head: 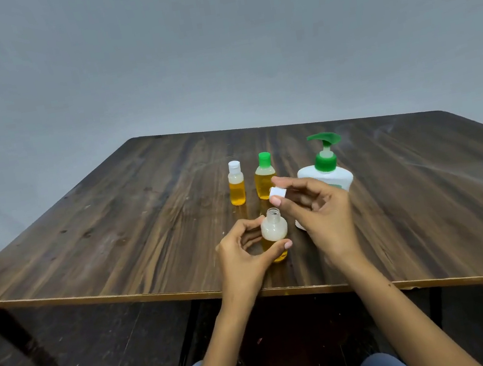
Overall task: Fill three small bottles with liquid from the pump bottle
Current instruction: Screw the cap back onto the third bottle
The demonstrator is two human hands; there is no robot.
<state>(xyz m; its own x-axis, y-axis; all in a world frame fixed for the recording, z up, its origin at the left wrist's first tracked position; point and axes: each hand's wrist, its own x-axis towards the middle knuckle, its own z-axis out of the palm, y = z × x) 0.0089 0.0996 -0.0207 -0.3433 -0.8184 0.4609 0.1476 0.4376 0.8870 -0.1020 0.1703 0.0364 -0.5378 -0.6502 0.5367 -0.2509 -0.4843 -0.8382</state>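
Nearest the worktop's (156, 294) front edge, the left hand (242, 255) curls thumb and fingers round a small open bottle (274, 234), standing upright, yellow liquid in its lower part, threaded neck bare. Just above and right of that neck, the right hand (320, 211) pinches a white cap (278, 192) between thumb and forefinger; the remaining fingers are loosely bent.

Judgement: the step in hand appears to be capping this bottle. Recommended: keep the left grip steady and the bottle vertical, bring the cap down square onto the threads, turn until snug, avoid squeezing the body.

Farther back stand two capped small bottles, well apart from the hands: a white-capped bottle (237, 187) and a green-capped bottle (265, 179), both holding yellow liquid. The pump bottle (327, 172) stands to their right, partly hidden behind the right hand.
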